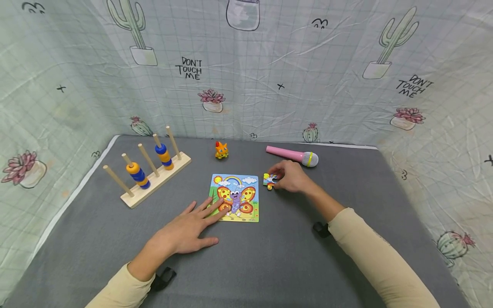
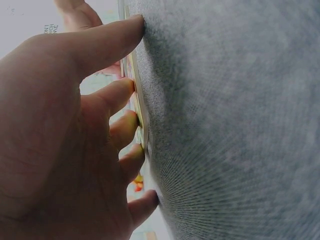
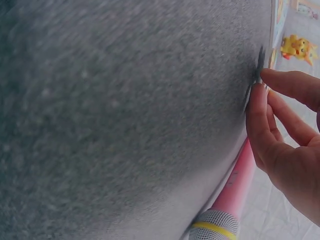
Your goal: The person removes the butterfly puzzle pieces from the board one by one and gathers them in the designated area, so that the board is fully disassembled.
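Observation:
A square butterfly puzzle lies flat on the grey tabletop, with a sun and a rainbow at its top. Spread across its lower left side, the fingers of my left hand rest on it, the thumb on the cloth. In the left wrist view, the puzzle's thin edge shows beside the fingertips. Just right of the puzzle, my right hand pinches a colourful jigsaw piece between thumb and fingers, low over the table. Those fingers hide part of the piece.
A wooden peg stand with blue and orange rings stands at the left. Behind the puzzle sits a small orange toy figure. A pink toy microphone lies just beyond my right hand. Printed cloth walls enclose the table's back and sides.

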Demonstrator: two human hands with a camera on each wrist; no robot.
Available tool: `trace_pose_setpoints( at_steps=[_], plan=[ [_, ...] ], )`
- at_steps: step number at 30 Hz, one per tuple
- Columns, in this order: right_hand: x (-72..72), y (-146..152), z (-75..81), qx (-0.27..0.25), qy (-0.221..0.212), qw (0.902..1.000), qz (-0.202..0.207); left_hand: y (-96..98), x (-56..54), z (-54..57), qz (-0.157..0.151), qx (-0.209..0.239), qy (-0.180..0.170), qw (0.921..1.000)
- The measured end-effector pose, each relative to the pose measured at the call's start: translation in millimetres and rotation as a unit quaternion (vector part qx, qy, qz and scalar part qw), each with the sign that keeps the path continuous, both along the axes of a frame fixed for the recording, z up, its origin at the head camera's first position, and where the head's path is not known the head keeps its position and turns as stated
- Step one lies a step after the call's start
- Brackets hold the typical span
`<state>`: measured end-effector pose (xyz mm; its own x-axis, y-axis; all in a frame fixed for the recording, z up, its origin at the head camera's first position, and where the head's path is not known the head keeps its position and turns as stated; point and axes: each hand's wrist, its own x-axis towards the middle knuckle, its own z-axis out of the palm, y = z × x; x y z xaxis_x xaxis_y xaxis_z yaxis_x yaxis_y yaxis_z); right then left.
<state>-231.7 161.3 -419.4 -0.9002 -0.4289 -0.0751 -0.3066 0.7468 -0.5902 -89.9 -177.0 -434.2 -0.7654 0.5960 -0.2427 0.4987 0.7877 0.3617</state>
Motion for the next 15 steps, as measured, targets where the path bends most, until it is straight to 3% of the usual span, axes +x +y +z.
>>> trace_pose_setpoints(
  at_steps=[15],
  plan=[
    [-2.0, 1.9, -6.3, 0.011, -0.006, 0.9999, 0.005, -0.7, 0.4, -2.3, 0.0, 0.008, 0.002, 1.0]
  ],
)
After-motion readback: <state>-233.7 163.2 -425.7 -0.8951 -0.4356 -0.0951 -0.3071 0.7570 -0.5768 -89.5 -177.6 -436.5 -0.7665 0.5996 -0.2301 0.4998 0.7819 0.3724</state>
